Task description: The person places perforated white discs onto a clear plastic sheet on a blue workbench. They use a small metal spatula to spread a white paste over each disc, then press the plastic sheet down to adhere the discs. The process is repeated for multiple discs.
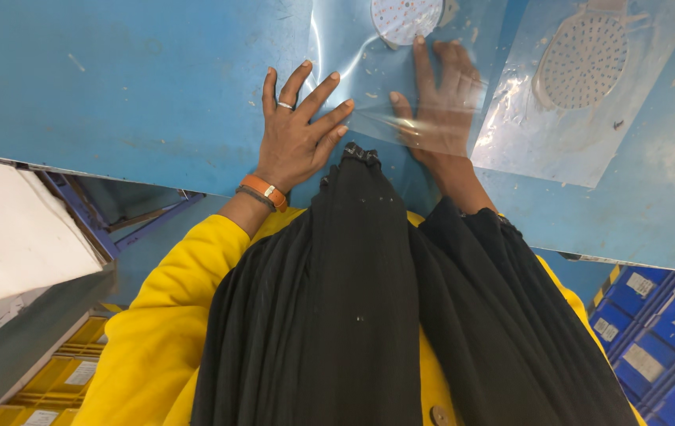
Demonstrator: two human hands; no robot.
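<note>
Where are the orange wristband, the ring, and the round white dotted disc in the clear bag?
orange wristband (pixel 264 189), head view, middle of the band.
ring (pixel 285 105), head view, the band on the finger.
round white dotted disc (pixel 405 19), head view, its centre.

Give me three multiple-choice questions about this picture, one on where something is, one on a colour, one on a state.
1. Where is the right hand?
A. inside the clear plastic bag
B. on the blue bins
C. on the yellow sleeve

2. What colour is the band on the left wrist?
A. green
B. orange
C. white

3. How does the left hand lie?
A. clenched in a fist
B. flat, fingers spread, on the bag's edge
C. lifted, holding a round disc

Answers: 1 A, the hand shows through the film. 2 B, an orange strap sits above the yellow sleeve. 3 B, the fingers are splayed on the blue table.
</note>
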